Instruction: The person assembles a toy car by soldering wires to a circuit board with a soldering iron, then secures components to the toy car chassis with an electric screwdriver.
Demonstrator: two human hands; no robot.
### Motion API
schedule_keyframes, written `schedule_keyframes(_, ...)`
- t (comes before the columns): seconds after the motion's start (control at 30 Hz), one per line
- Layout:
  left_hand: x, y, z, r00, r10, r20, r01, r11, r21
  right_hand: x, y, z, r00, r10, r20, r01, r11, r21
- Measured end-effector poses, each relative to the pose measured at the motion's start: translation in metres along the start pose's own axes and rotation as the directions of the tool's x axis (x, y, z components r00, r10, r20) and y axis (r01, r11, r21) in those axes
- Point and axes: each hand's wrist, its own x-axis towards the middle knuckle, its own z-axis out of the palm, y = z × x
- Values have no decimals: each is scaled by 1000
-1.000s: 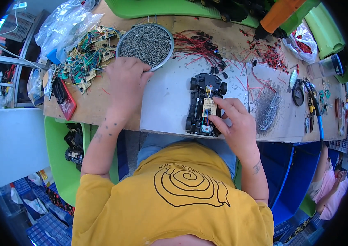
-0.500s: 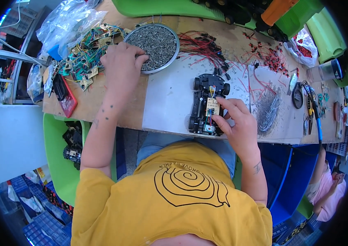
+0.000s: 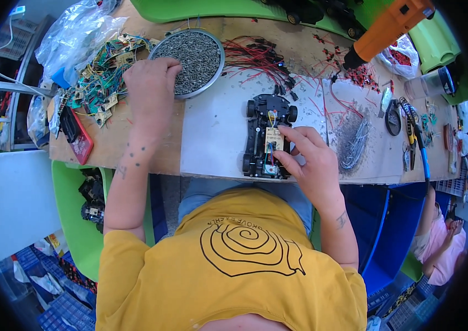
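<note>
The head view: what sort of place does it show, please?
Probably an assembly workshop: the table holds a black toy car frame, a round tray of small grey pieces, and a heap of wired circuit boards.

**Black car chassis, board side up; screw dish to its far left**

Chassis [image 3: 253, 135]: black, long, four dark wheels, lying flat on a white sheet near its front edge. Long axis runs roughly toward the wearer. Whitish piece at the near end.

Circuit board [image 3: 272, 137]: tan, rectangular, seated mid-chassis, lengthwise. Yellow and pale wires at far end; red and blue wires at near end. Right hand [image 3: 307, 155]: thumb and forefinger spread, tips at the board's right side.

Dish [image 3: 221, 66]: round, pale rim, heaped with small grey metal screws [image 3: 192, 55]. Left hand [image 3: 151, 83] over its left rim; contents of those fingers hidden.
</note>
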Motion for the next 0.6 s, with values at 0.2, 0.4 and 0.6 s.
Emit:
schedule_keyframes(0.2, -1, 4, 2, 995, 70, -74, -74, 996, -57, 3, 1, -2, 1000, -6, 28, 5, 1000, 8)
schedule_keyframes(0.4, -3, 18, -3, 993, 63, -98, -78, 984, -159, 6, 1, -4, 998, -34, 48, 36, 999, -37)
schedule_keyframes(0.6, -30, 91, -22, 975, 163, 148, -50, 820, -570, 6, 5, -4, 998, -44, 49, 43, 999, 20)
